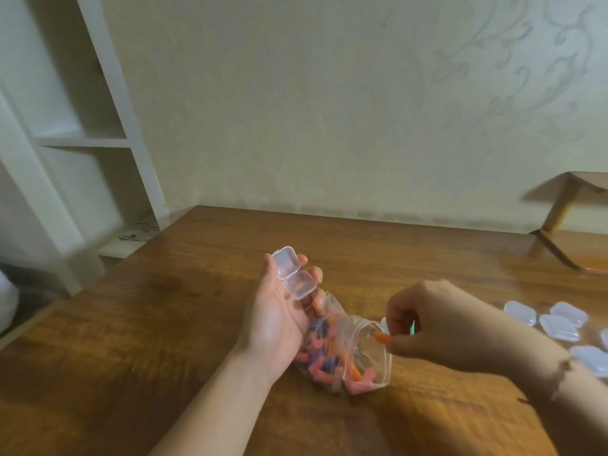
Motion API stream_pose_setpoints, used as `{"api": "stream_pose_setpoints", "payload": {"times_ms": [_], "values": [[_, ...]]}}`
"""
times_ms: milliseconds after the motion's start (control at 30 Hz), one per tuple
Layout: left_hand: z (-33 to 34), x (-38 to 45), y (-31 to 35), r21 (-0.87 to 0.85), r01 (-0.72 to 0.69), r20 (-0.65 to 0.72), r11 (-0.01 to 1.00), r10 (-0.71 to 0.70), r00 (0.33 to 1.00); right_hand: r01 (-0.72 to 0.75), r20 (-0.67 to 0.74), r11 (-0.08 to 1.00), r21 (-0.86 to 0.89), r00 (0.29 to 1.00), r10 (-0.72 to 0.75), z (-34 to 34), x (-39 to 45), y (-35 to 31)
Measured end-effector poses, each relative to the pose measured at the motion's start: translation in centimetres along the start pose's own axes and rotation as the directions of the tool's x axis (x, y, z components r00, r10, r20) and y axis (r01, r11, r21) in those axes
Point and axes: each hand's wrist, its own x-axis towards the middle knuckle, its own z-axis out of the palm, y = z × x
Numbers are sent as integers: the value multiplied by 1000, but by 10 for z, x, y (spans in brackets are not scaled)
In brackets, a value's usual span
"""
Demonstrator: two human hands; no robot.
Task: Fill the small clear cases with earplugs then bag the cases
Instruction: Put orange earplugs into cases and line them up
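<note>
Filling step: our left hand (279, 311) cradles the open case (293, 274), grip loose; right hand (434, 327) pinches an orange earplug (381, 338) at the bag (345, 353) mouth. Next: carry it into the case.

left hand (279, 311) cradling open clear case (293, 273), right hand (437, 327) pinching orange earplug (381, 338) above earplug bag (345, 353)

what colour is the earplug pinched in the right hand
Orange: the small foam earplug in the right hand, head view.
</note>
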Motion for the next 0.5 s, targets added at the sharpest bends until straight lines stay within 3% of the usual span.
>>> {"api": "stream_pose_setpoints", "payload": {"times_ms": [133, 267, 367, 500], "values": [[8, -8, -6, -6, -2, 22, 1000, 2, 1000, 98, -149, 966, 239, 987, -63, -19, -9, -2], [14, -17, -15, 22, 1, 105, 1000, -3, 994, 273, -419, 861, 430, 904, -78, -6, -8, -25], [12, -20, -18, 46, -3, 161, 999, -4, 987, 334, -589, 889, 314, 803, -93, 18, -4, -37], [13, -21, -18, 63, 12, 187, 998, -24, 982, 296, -666, 950, 102, 729, -156, 41, 1, -38]]}}
